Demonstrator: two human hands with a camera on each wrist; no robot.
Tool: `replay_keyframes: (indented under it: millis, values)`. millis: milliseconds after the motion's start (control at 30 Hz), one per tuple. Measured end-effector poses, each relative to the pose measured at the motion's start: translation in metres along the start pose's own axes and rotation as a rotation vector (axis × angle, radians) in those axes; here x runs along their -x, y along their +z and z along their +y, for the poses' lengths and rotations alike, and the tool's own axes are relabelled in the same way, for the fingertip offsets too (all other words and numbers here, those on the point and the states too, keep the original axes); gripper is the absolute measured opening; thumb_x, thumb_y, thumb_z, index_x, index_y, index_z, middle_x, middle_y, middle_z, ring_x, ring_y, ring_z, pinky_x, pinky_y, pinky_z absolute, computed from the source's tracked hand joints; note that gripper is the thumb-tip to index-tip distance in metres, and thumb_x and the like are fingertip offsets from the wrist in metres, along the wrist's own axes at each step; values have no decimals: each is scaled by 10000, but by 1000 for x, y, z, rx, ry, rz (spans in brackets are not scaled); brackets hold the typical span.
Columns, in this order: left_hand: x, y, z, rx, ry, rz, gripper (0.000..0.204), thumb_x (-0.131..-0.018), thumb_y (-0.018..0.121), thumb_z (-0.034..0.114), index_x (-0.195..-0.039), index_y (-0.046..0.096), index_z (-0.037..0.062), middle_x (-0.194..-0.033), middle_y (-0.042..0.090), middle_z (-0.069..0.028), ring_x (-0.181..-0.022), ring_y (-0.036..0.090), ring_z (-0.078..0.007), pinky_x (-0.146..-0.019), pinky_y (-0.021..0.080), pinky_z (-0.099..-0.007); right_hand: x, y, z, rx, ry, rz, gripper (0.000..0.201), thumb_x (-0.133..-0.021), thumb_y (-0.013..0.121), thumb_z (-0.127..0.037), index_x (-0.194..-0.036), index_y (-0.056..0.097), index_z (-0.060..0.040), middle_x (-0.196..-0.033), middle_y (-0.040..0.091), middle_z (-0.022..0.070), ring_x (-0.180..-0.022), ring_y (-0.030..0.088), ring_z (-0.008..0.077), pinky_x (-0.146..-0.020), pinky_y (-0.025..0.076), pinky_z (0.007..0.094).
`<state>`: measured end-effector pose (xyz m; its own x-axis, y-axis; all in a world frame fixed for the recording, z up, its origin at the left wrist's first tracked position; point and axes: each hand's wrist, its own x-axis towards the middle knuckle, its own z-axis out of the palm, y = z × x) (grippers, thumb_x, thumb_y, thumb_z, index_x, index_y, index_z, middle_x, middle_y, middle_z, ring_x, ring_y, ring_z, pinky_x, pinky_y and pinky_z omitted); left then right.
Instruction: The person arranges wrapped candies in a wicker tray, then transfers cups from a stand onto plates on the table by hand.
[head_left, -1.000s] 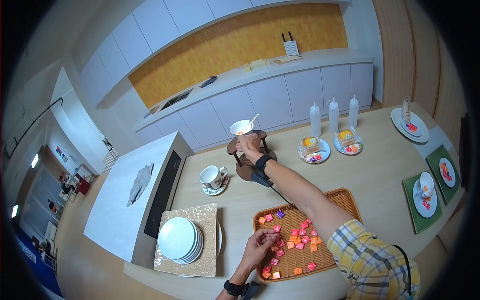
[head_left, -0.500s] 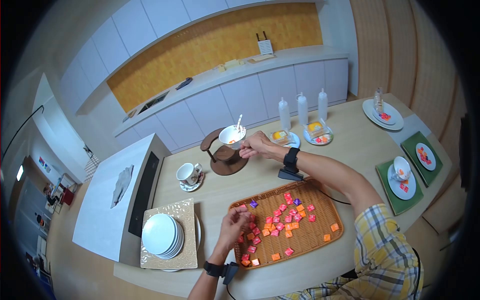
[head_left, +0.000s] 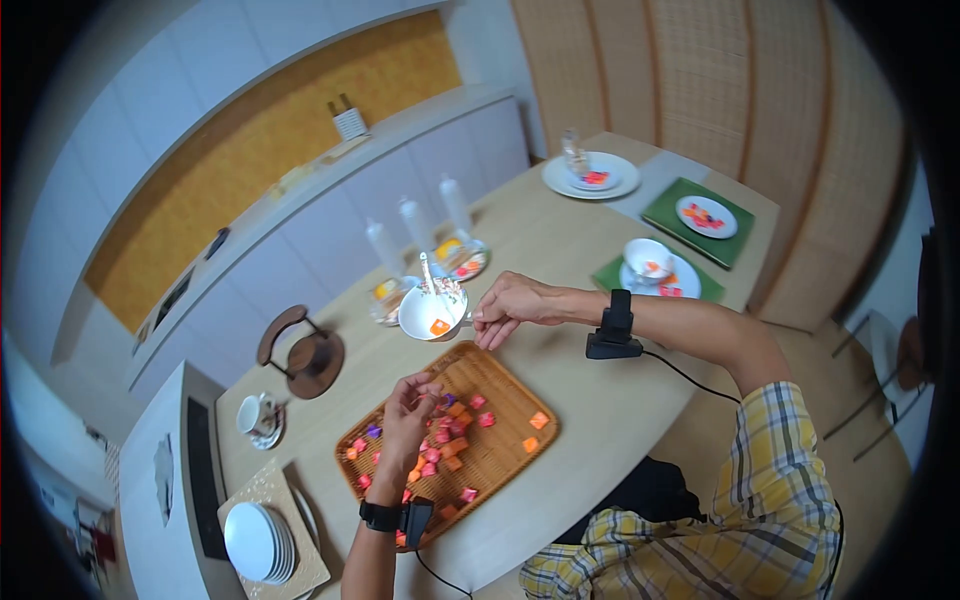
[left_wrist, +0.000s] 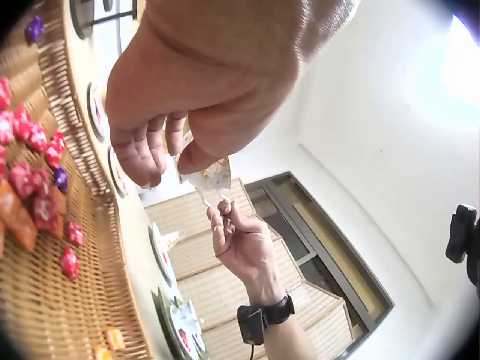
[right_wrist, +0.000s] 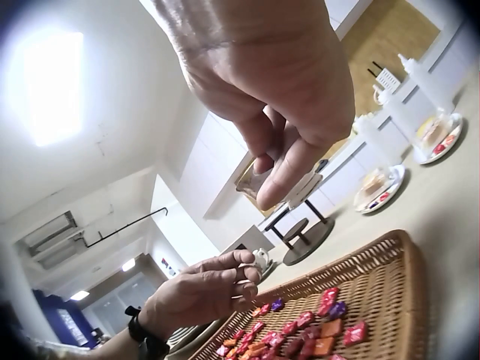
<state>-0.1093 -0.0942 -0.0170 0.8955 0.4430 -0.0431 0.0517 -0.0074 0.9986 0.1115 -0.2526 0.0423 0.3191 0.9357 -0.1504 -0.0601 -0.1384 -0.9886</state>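
Note:
High over the far edge of the wicker basket [head_left: 483, 372], my right hand [head_left: 520, 303] pinches a white cup [head_left: 418, 318] by its handle. A patterned spoon [head_left: 427, 275] leans out of the cup, and an orange wrapped candy [head_left: 439, 327] lies inside. My left hand [head_left: 408, 420] hovers above the basket with relaxed, bent fingers and nothing visible in them; the right wrist view shows its palm side [right_wrist: 206, 296]. Beneath it, red, orange and purple candies [head_left: 487, 420] lie scattered in the basket.
A round brown stand [head_left: 315, 365] and a cup on a saucer [head_left: 257, 415] are to the left, near stacked white plates [head_left: 252, 540]. Three squeeze bottles [head_left: 410, 225] stand behind snack plates [head_left: 470, 262]. Green placemats [head_left: 735, 235] with candy-bearing dishes lie at the right.
My right hand has lifted the cup off the brown stand and carried it rightward, to above the basket's far side. The head view has turned right; my left hand stays over the basket.

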Motion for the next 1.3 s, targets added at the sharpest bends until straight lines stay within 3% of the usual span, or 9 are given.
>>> replay_keyframes:
  millis: [200, 233, 333, 367, 500, 733, 1033, 1300]
  values:
    - [-40, 69, 2, 71, 65, -178, 451, -900, 590, 101, -1303, 407, 17, -1061, 597, -72, -887, 603, -166, -725, 502, -274, 83, -55, 11, 21, 46, 103, 223, -912, 488, -82, -891, 608, 105, -888, 657, 224, -828, 678, 259, -737, 580, 323]
    - [-42, 84, 13, 43, 48, -188, 469, -880, 584, 50, -1309, 399, 10, -1155, 544, -111, -937, 608, -186, -733, 516, -294, 95, -63, 10, 18, 42, 118, 226, -912, 485, -81, -887, 605, 110, -884, 656, 230, -831, 678, 271, -735, 580, 327]
    - [-55, 128, 27, 42, 90, -214, 520, -890, 596, 74, -1348, 362, 4, -1181, 539, -111, -936, 606, -196, -752, 507, -287, 125, -92, 9, 23, 32, 160, 226, -911, 486, -77, -887, 599, 116, -882, 656, 232, -832, 678, 271, -740, 578, 326]
    - [-63, 140, 31, 31, 102, -252, 526, -885, 574, 45, -1360, 353, 2, -1238, 488, -159, -970, 611, -232, -776, 524, -310, 135, -103, 7, 25, 35, 177, 226, -911, 486, -77, -887, 599, 116, -882, 656, 232, -832, 678, 271, -740, 578, 326]
    - [-83, 197, 50, -3, 128, -316, 462, -881, 561, 31, -1312, 401, -14, -1227, 501, -153, -990, 612, -233, -787, 525, -304, 170, -158, 11, -8, 22, 270, 224, -908, 486, -64, -912, 595, 132, -901, 651, 238, -831, 680, 268, -742, 576, 312]
    - [-127, 267, 33, -4, 87, -350, 362, -883, 563, 44, -1228, 469, -15, -1120, 564, -110, -957, 613, -213, -787, 524, -301, 223, -289, 36, -66, -23, 488, 221, -908, 485, -53, -935, 590, 138, -907, 643, 258, -820, 680, 281, -730, 582, 332]
    - [-162, 299, 14, -34, 4, -300, 297, -899, 555, 91, -1179, 501, 6, -1022, 596, -67, -925, 595, -184, -770, 497, -292, 265, -451, 83, -72, -26, 812, 225, -903, 498, -69, -911, 579, 140, -879, 634, 293, -819, 681, 309, -707, 590, 334]
    - [-168, 285, 7, -31, -53, -212, 259, -886, 577, 65, -1128, 512, 0, -1000, 609, -71, -876, 596, -168, -740, 492, -283, 277, -521, 134, -136, 20, 987, 212, -895, 504, -49, -912, 570, 152, -898, 627, 282, -815, 679, 322, -726, 593, 337]
